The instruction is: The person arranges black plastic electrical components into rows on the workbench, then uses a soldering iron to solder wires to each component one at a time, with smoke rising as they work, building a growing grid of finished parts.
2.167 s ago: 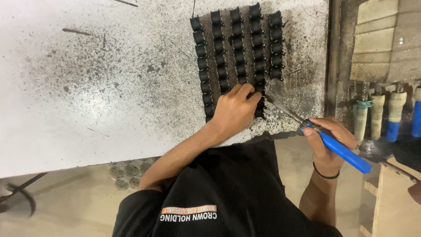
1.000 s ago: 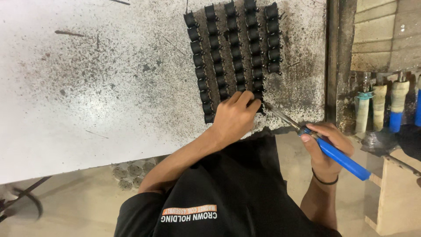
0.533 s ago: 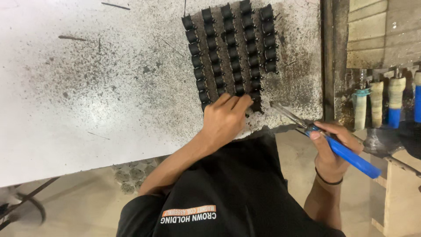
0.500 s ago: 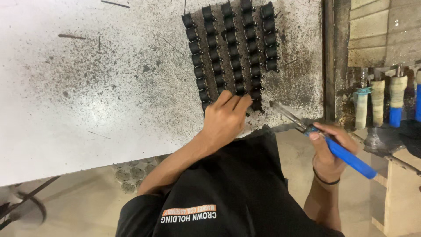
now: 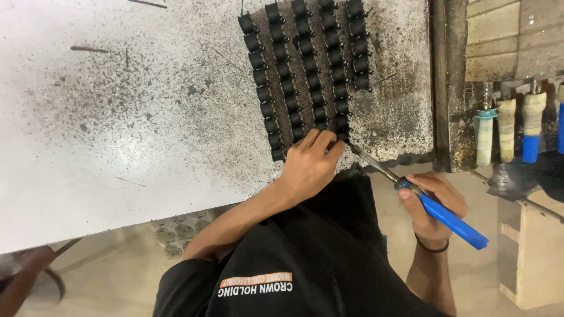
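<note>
Rows of black coils (image 5: 305,76) — left hand (image 5: 308,167) pinching one, apparently — right hand (image 5: 435,202) gripping blue-handled iron (image 5: 452,220).

A soot-speckled white worktable (image 5: 117,117) stands over a tan floor (image 5: 117,276).

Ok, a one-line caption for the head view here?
Left hand rests on rows of small black parts on a speckled white table; right hand holds a blue-handled tool.

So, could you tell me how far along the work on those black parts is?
Five rows of black parts already lie lined up on the speckled table. In hand: the left hand presses the nearest parts, while the right hand holds the blue-handled iron, its tip at the grid's near corner. Which parts are finished cannot be told.
</note>
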### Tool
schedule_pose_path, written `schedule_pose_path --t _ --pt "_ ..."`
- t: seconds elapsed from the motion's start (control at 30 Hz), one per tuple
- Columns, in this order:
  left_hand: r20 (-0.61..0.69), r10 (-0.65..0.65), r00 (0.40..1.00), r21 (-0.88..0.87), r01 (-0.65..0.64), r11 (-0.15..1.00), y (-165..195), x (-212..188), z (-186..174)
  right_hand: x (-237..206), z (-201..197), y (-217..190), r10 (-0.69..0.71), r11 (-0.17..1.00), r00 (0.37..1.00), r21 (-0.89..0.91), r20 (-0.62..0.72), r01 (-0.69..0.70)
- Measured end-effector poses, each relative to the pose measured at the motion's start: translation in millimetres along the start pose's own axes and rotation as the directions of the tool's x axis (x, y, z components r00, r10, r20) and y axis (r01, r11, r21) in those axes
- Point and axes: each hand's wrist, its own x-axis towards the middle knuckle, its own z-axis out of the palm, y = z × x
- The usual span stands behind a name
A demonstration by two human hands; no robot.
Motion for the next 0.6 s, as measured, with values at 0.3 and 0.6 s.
schedule_pose_path --t 0.3,0.6 --pt "0.040 0.011 0.999 -0.029 -0.010 1.000 0 4 11 18 7 -47 -0.094 0.970 0.987 -0.212 0.128 0.120" --pt "0.008 -0.065 0.998 -0.001 0.065 0.998 -3 -7 -28 -3 -6 -12 0.167 0.986 0.981 0.041 -0.096 -0.164"
